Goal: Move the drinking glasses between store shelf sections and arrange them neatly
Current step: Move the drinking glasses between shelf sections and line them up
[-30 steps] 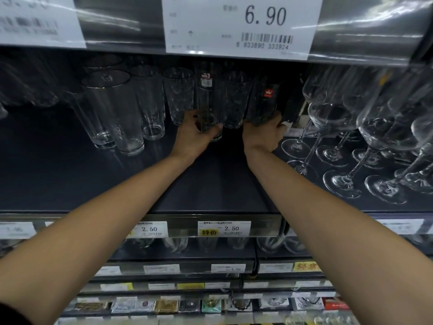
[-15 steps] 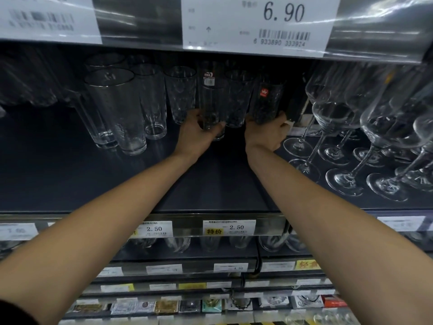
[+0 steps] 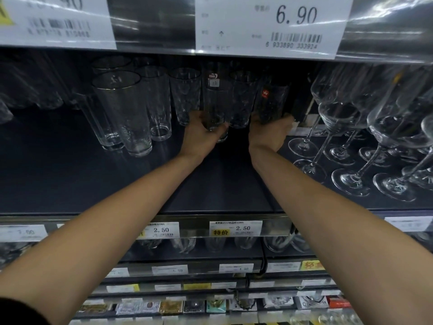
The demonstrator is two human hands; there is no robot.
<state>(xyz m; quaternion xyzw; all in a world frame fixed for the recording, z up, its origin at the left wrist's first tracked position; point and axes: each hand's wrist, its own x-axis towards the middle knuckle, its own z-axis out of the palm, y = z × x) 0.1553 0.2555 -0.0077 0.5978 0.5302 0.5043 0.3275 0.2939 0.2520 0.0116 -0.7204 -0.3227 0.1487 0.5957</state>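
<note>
Both my arms reach deep into a dark shelf (image 3: 210,184). My left hand (image 3: 201,134) grips the lower part of a tall clear glass with a small label near its rim (image 3: 214,102). My right hand (image 3: 269,134) grips the base of a dark-looking tumbler with a red sticker (image 3: 271,102). Between them stands another patterned tumbler (image 3: 242,99). Further left are a patterned tumbler (image 3: 185,95) and several tall plain glasses (image 3: 124,113).
Stemmed wine glasses (image 3: 351,137) crowd the right side of the shelf, close to my right wrist. The upper shelf edge with a 6.90 price tag (image 3: 274,24) hangs low above the glasses. Lower shelves hold more glasses behind 2.50 tags (image 3: 235,228).
Both hands stay on the same two glasses. The view has shifted slightly, and the hands sit a little closer to the back row.
</note>
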